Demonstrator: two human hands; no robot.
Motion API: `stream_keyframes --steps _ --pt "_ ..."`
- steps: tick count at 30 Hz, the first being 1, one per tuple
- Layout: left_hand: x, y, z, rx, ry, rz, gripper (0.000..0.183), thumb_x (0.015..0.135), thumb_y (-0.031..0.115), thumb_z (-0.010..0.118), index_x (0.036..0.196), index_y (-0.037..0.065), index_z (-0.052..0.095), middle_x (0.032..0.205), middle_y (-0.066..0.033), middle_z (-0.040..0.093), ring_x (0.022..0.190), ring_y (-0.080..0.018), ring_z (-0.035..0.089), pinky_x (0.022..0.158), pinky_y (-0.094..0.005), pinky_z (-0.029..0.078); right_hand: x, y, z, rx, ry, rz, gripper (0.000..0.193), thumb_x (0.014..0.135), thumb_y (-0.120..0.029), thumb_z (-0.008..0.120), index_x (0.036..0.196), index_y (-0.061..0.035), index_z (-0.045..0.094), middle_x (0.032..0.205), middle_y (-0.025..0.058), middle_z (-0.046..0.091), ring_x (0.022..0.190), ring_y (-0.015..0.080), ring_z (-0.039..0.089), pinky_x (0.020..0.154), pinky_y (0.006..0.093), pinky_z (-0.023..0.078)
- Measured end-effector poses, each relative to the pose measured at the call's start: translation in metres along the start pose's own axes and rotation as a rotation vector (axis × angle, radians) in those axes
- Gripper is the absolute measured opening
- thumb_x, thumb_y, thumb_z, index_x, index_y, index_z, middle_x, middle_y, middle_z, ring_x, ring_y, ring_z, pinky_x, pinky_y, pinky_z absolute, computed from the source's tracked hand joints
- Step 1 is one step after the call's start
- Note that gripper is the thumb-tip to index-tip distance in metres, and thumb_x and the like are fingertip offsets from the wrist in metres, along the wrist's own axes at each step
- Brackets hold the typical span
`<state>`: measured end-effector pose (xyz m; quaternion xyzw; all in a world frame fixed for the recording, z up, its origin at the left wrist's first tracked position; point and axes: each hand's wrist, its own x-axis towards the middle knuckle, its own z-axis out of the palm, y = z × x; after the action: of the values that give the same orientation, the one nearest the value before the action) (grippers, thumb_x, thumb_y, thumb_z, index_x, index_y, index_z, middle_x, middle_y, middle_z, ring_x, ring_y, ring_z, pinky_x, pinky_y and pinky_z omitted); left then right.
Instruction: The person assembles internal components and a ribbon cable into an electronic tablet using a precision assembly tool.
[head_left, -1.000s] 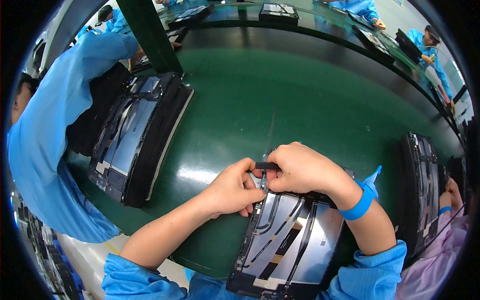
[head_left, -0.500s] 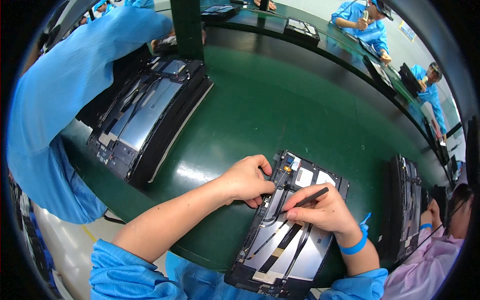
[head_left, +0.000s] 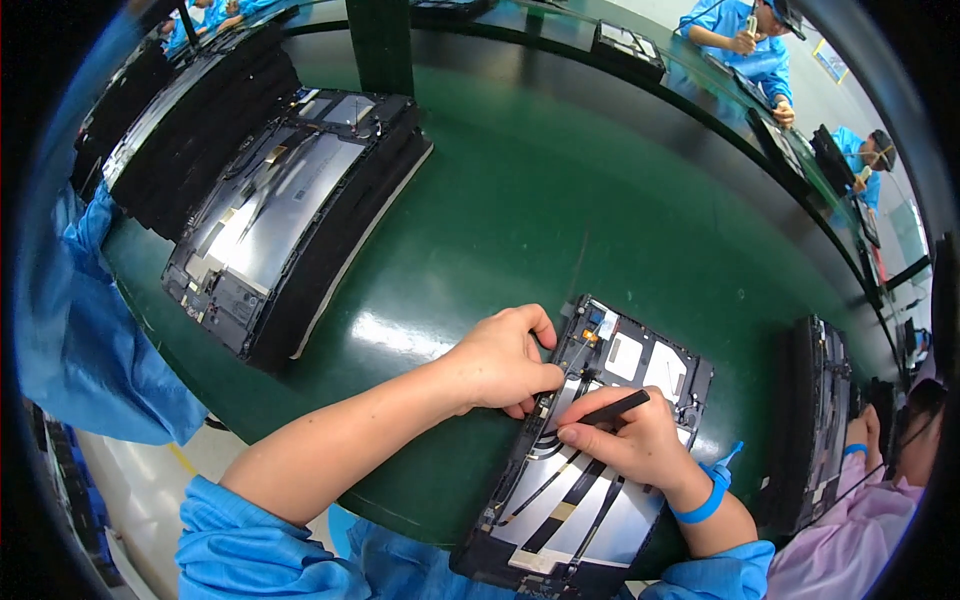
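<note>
An opened tablet [head_left: 628, 520], with a silver panel, dark frame and black and gold flat cables, lies at an angle on the green table in front of me. My left hand [head_left: 508, 362] has its fingers curled at the tablet's upper left edge, thumb against the frame. Pinched in my right hand [head_left: 638, 442] is a slim black pen-shaped tool [head_left: 616, 407], tilted over the cables left of the silver panel. The fingers hide its working tip. A blue band [head_left: 708, 500] circles my right wrist.
At the left stands a stack with black foam layers [head_left: 335, 250] and another opened tablet [head_left: 285, 205] on top. A similar stack [head_left: 812, 425] stands at the right beside a co-worker in pink [head_left: 850, 535]. A dark post [head_left: 381, 50] rises at the back.
A co-worker's blue sleeve has withdrawn from over the left stack, uncovering the foam behind it. My right hand has shifted slightly on the tablet, still holding the tool. My left hand stays at the edge.
</note>
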<state>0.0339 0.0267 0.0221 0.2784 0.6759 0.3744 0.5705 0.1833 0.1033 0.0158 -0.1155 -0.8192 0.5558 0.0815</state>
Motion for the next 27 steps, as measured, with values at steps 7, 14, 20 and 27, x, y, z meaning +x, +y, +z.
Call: stream_keyframes --steps 7,14,20,27 --pt "-0.001 0.004 0.002 0.004 -0.018 0.004 0.027 0.063 0.003 0.054 0.085 -0.003 0.039 0.058 -0.0073 0.049 0.046 -0.0128 0.051 0.039 -0.0238 0.044 -0.002 -0.003 -0.003 0.07 0.019 0.012 0.006 0.068 -0.008 0.06 0.073 -0.0035 0.057 0.057 0.0031 0.054 0.045 0.0063 0.048 0.041 0.0185 0.036" --pt "0.0 -0.001 -0.002 0.005 -0.015 0.01 0.026 0.063 0.003 0.054 0.084 -0.003 0.038 0.056 -0.0071 0.049 0.046 -0.013 0.051 0.04 -0.0241 0.045 0.002 -0.003 0.005 -0.034 0.005 -0.018 0.007 0.068 -0.007 0.059 0.073 -0.0032 0.056 0.061 0.0041 0.056 0.053 0.0105 0.056 0.045 0.02 0.041" --pt "0.0 0.002 -0.002 0.005 -0.029 0.019 0.027 0.066 0.003 0.055 0.086 -0.002 0.038 0.058 -0.0064 0.05 0.047 -0.012 0.051 0.04 -0.0228 0.045 -0.002 -0.001 0.008 0.07 0.142 0.1 0.007 0.072 -0.003 0.054 0.077 -0.0002 0.051 0.062 0.0064 0.055 0.056 0.0102 0.055 0.049 0.0199 0.043" --pt "0.001 -0.008 -0.003 0.003 0.013 0.037 0.03 0.068 0.006 0.057 0.089 -0.001 0.038 0.06 -0.0054 0.05 0.047 -0.0109 0.051 0.039 -0.0215 0.044 0.007 0.01 0.012 0.484 0.326 0.177 0.011 0.076 -0.007 0.051 0.079 0.0023 0.048 0.068 0.0076 0.055 0.064 0.0124 0.056 0.058 0.0216 0.046"
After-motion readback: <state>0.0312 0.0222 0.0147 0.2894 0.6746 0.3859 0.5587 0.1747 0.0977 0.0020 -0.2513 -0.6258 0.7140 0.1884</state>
